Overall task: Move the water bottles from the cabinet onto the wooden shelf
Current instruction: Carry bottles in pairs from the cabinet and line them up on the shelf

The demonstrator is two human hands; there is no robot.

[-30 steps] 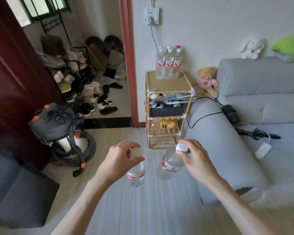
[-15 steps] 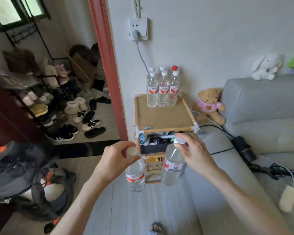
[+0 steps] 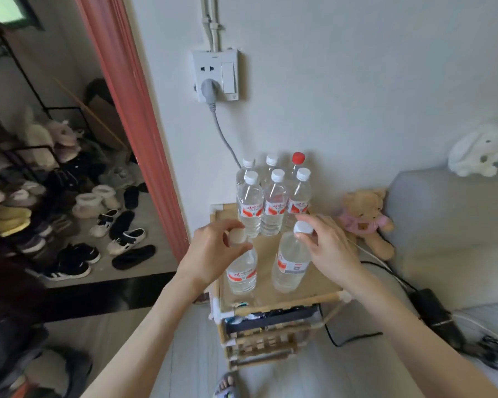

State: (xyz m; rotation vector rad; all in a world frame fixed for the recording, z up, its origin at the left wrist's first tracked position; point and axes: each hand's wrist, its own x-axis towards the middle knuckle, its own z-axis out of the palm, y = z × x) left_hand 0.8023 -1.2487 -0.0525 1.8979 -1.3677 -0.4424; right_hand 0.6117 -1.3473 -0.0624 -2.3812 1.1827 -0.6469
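My left hand [image 3: 213, 251] grips the cap of a clear water bottle [image 3: 242, 272] with a red label, held over the front left of the wooden shelf's top [image 3: 319, 285]. My right hand [image 3: 328, 248] pinches the white cap of a second water bottle [image 3: 289, 267], which leans slightly over the front middle of the top. Whether either bottle's base touches the wood I cannot tell. Several more bottles [image 3: 273, 205] stand in two rows at the back of the top against the wall, one of them with a red cap [image 3: 298, 158].
A grey sofa [image 3: 449, 225] flanks the shelf on the right, with a teddy bear [image 3: 364, 219] and a black cable [image 3: 385, 271] beside it. A wall socket [image 3: 214, 76] with a plugged cord hangs above. Shoes [image 3: 124, 239] lie past the red door frame [image 3: 135, 116] on the left.
I have come closer to the shelf and both hands have carried their bottles forward, from in front of the shelf to above its top.
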